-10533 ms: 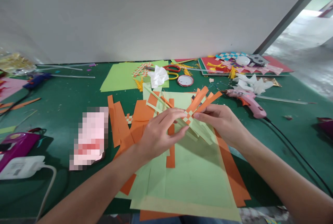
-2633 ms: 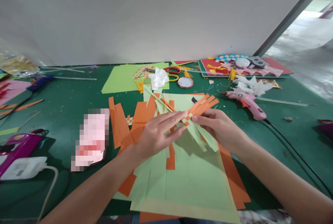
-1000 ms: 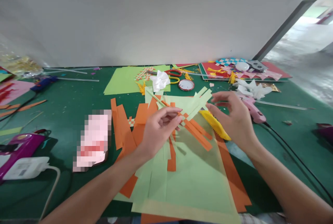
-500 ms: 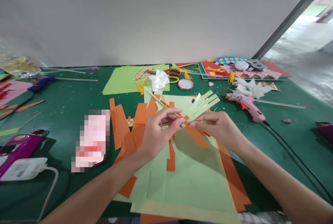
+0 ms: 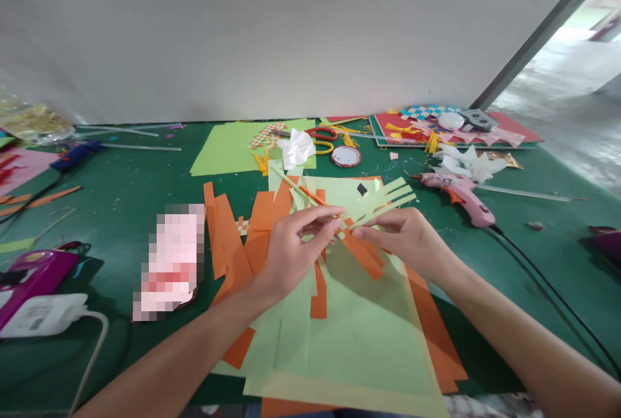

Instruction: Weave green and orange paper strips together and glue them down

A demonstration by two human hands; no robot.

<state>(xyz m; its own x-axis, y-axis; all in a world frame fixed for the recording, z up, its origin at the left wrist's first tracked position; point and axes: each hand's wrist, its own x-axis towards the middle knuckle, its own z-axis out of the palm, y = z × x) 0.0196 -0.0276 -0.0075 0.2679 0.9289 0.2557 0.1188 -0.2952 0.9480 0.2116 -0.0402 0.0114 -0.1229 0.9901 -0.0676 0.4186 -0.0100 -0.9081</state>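
Note:
Between my two hands is a small weave of light green and orange paper strips (image 5: 361, 253), its loose ends fanning out up right and down right. My left hand (image 5: 303, 237) pinches its left side between thumb and fingers. On the right side, my right hand (image 5: 395, 229) grips it the same way, thumb near the woven middle. The fingertips partly hide the crossing of the strips. Beneath both hands lie light green paper sheets (image 5: 363, 340), with orange paper strips (image 5: 233, 237) around and under them.
Scissors (image 5: 323, 134), a crumpled white tissue (image 5: 295, 149) and a round lid (image 5: 346, 156) lie behind the hands. At right rests a pink glue gun (image 5: 458, 197) with its cord. A blurred pink item (image 5: 172, 263) and a purple device (image 5: 41, 272) are at left.
The woven strips have turned slightly in my fingers: the green ends now point a little more to the right, and the orange ends have shifted slightly left. Both hands keep their grip.

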